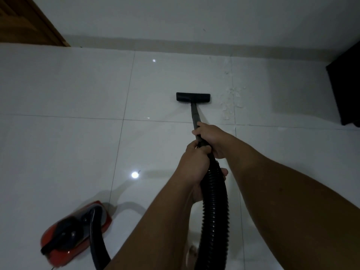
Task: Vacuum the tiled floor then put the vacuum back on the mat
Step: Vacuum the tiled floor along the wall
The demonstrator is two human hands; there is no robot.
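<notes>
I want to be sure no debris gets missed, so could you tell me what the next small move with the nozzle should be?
Probably slide the floor nozzle rightward. Pale debris lies scattered on the tile just right of it, untouched, and both the left hand and right hand already grip the wand.

Two bare forearms, no sleeves visible; left hand (191, 168) and right hand (211, 138) without rings, watch, gloves.
</notes>
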